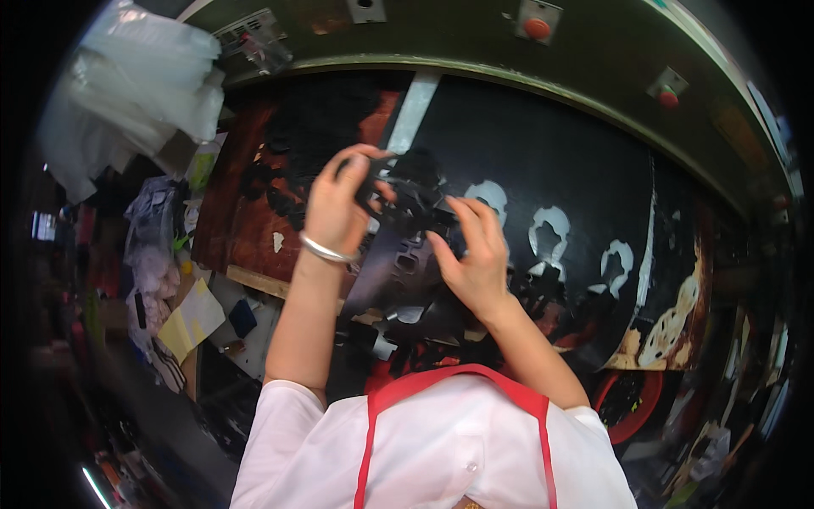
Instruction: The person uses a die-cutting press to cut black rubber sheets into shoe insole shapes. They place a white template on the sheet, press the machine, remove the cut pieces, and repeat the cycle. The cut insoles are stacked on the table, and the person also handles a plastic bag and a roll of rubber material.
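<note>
My left hand (pixel 343 199), with a silver bangle at the wrist, is closed on a dark flat cut piece (pixel 367 180) gripped between thumb and fingers. Close by on its right, my right hand (pixel 475 254) has its thumb and fingers apart, the tips beside a tangle of black cut material (pixel 415 199). Motion blurs this part, so any contact there is unclear. Beneath both hands lies a dark strip with small holes (pixel 407 263). A broad black sheet (pixel 543 161) spreads to the right, with several pale openings cut through it.
A green machine beam (pixel 458 38) with a red button (pixel 536 29) crosses the far side. Dark scraps (pixel 314 127) lie on the reddish-brown board (pixel 254 220) at left. Plastic bags (pixel 140 76) hang at the far left. A red round container (pixel 632 407) stands at the near right.
</note>
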The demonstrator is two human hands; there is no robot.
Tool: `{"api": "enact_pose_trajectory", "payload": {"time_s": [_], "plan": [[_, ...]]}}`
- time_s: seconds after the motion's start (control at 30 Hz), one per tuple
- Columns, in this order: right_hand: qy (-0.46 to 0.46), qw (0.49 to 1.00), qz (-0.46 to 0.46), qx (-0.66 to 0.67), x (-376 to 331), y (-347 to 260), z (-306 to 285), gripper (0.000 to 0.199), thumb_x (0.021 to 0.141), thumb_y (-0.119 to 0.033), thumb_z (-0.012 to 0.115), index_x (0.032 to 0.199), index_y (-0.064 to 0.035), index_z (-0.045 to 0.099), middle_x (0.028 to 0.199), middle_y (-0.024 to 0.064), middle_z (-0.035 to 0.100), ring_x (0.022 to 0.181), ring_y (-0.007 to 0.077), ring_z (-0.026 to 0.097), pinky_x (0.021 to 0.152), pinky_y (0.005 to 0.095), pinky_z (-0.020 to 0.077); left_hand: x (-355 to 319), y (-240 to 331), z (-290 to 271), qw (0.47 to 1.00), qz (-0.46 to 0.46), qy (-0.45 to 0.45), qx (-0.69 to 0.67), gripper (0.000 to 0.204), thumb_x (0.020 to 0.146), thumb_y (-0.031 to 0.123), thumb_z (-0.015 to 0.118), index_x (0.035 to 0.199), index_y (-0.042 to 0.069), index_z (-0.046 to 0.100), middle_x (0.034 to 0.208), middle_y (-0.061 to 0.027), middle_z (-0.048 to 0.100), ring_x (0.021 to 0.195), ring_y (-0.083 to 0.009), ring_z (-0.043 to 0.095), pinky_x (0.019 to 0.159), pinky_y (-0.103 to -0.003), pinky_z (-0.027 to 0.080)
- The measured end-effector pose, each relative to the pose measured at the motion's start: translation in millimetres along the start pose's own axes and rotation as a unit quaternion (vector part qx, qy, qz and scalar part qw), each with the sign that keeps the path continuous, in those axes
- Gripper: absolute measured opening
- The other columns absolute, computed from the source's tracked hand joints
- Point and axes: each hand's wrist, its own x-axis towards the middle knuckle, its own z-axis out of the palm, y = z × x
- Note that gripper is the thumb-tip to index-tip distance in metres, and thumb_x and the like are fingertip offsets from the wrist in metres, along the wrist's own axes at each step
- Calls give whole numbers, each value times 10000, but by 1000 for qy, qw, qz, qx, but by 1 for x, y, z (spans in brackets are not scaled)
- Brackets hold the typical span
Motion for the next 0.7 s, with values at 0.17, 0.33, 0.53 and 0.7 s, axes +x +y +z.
{"api": "enact_pose_trajectory", "payload": {"time_s": [0.17, 0.33, 0.53, 0.7], "plan": [[-81, 997, -10, -15, -33, -1, -11, 241, 717, -34, 738, 938, 6, 648, 1008, 164, 619, 870, 349, 597, 758, 396, 495, 16, 104, -66, 976, 175, 126, 17, 166, 948, 146, 598, 1050, 16, 593, 1093, -173, 636, 699, -136, 547, 618, -280, 501], [-275, 958, 35, -66, -35, -17, -12, 167, 780, -127, 721, 892, -20, 657, 727, 104, 636, 642, 279, 615, 574, 380, 485, 31, 167, -100, 908, 298, 201, 217, 198, 939, 168, 621, 1022, -12, 629, 962, -95, 685, 601, -89, 521, 570, -238, 486], [-315, 937, 148, -35, -29, -22, -11, 216, 793, -154, 728, 940, -6, 672, 706, 119, 649, 589, 295, 634, 552, 371, 499, 44, 122, -150, 659, 432, 221, 575, 116, 905, 119, 627, 953, 14, 639, 928, -93, 668, 852, -209, 626, 801, -319, 488], [-338, 927, 163, -23, -22, -23, -10, 213, 787, -124, 734, 948, 3, 680, 709, 113, 650, 543, 229, 611, 517, 327, 482, 38, -26, -177, 612, 203, 84, 760, 114, 804, 65, 604, 910, 73, 562, 889, -167, 480, 777, -349, 552, 674, -419, 484]]}}
